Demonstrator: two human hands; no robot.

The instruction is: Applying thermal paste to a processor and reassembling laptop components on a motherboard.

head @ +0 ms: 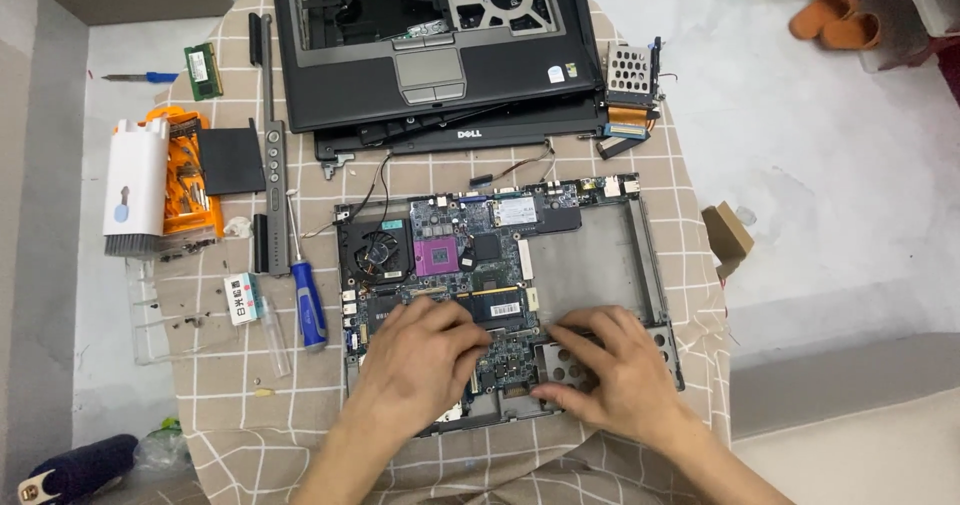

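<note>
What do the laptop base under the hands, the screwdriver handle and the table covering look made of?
Laptop base: grey, matte, probably metal or metal-coated plastic; its bare tray looks dull and rigid. Screwdriver handle: glossy blue plastic, with a shine. Table covering: woven cloth, beige checked, wrinkled near the edge.

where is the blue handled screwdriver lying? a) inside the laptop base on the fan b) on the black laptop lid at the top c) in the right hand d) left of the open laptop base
d: the blue-handled screwdriver lies on the checked cloth just left of the open laptop base, while the left hand and right hand both rest on the circuit board inside the base, holding no tool.
</note>
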